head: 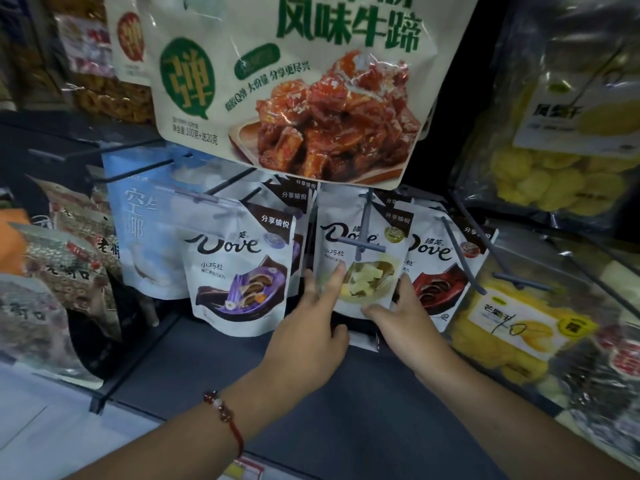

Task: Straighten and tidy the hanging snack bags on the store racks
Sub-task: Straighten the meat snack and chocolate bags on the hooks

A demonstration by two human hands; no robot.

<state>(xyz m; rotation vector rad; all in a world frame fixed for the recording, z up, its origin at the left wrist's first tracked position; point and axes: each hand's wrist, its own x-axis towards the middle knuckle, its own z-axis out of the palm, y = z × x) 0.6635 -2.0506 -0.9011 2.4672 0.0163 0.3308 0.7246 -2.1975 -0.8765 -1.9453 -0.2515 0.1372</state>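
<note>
— Which bag are the hands on?

— The middle Dove bag (360,258), the one with the yellowish picture. It hangs on a grey hook (362,237) in the lower row of the rack, between the purple Dove bag (239,268) on its left and the red Dove bag (440,268) on its right. More bags of each kind hang behind these three.

— And how does each grip stand?

— The left hand (311,323) lies against the bag's lower left side with its fingers straight — the forefinger stretched up across the front, another finger along the left edge, nothing curled round the bag. The right hand (398,306) takes the lower right corner: its thumb lies across the bottom front, and the other fingers reach up along the right edge, between this bag and the red one. Whether those fingers close behind the bag I cannot tell for sure, but the thumb and fingers frame the corner like a pinch.

— What is around them?

— Above hangs a big cream bag (294,88) with green lettering and a picture of braised meat, its bottom edge just over the Dove row. A pale blue bag (145,220) hangs left of the purple one. To the right are clear bags of yellow dried fruit (540,174), one lower down labelled as mango (509,327). Far left are speckled brownish bags (69,265). A red bead bracelet (225,417) sits on the left wrist.
</note>
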